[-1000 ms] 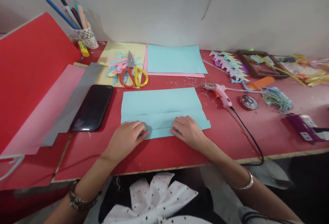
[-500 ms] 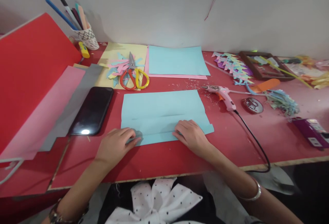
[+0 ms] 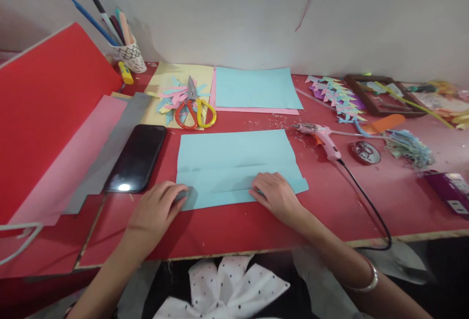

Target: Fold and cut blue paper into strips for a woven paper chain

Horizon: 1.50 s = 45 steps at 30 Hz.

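A light blue sheet of paper [image 3: 234, 149] lies in front of me on the red table, with crease lines across it and its near strip turned up along the front edge. My left hand [image 3: 156, 214] is at the sheet's left front corner, thumb and fingers bent and closed round its edge. On the right part of the front strip rests my right hand [image 3: 276, 196], its fingers curled and pressed together on the paper. Both hands hide small parts of the sheet.
Scissors [image 3: 191, 106] lie on paper scraps behind the sheet, beside more blue paper [image 3: 258, 87]. A pink glue gun [image 3: 322, 138] with a black cord is at right. Left are a phone [image 3: 137, 158], a red folder [image 3: 54, 114] and a pen cup [image 3: 132, 56].
My left hand has slid left along the front strip to the sheet's corner. The right hand stays on the paper. The whole view has shifted slightly.
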Available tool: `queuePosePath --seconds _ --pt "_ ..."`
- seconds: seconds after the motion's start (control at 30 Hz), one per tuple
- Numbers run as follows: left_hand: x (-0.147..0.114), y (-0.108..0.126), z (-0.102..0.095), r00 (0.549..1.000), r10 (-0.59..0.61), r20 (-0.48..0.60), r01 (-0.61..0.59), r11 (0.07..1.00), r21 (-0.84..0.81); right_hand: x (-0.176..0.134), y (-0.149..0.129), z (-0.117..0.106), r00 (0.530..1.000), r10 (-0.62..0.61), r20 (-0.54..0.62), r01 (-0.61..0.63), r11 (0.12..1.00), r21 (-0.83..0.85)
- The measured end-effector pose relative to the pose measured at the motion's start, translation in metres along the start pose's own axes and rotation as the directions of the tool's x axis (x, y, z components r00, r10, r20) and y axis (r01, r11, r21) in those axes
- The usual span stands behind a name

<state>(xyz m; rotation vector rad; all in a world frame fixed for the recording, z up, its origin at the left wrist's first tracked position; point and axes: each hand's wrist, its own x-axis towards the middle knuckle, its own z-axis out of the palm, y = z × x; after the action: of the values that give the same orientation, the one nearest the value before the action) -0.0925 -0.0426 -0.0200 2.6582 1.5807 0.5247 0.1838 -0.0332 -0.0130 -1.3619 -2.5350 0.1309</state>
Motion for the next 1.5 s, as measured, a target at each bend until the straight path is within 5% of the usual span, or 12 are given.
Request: queuePosePath --seconds 0.1,0.2,0.33,0.77,1.27,1.5 --pt "0.005 0.022 0.002 0.99 0.133 -0.054 -0.126 0.985 0.116 0.0 0.0 0.0 1.0 -0.008 -0.002 0.008 1.0 0.007" --pt "0.013 0.055 0.008 0.956 0.294 0.002 -0.294 0.954 0.058 0.0 -0.001 0.0 1.0 -0.009 -0.008 0.009 1.0 -0.004" --pt "0.017 0.082 0.013 0.934 0.344 0.095 -0.344 0.939 -0.019 0.0 -0.001 0.0 1.0 0.0 -0.005 0.0 1.0 -0.01" --pt "0.006 0.071 0.009 0.946 0.254 0.2 -0.237 0.966 -0.104 0.001 -0.002 -0.001 1.0 0.014 0.001 -0.014 1.0 0.004" --pt "-0.028 0.037 -0.001 0.977 0.195 0.092 -0.199 0.979 0.045 0.0 -0.001 0.0 0.999 0.027 0.029 -0.028 0.999 0.018" --pt "-0.006 0.074 0.01 0.988 0.112 0.111 -0.116 0.993 0.033 0.001 -0.002 0.0 0.997 0.029 0.07 -0.028 0.999 -0.016"
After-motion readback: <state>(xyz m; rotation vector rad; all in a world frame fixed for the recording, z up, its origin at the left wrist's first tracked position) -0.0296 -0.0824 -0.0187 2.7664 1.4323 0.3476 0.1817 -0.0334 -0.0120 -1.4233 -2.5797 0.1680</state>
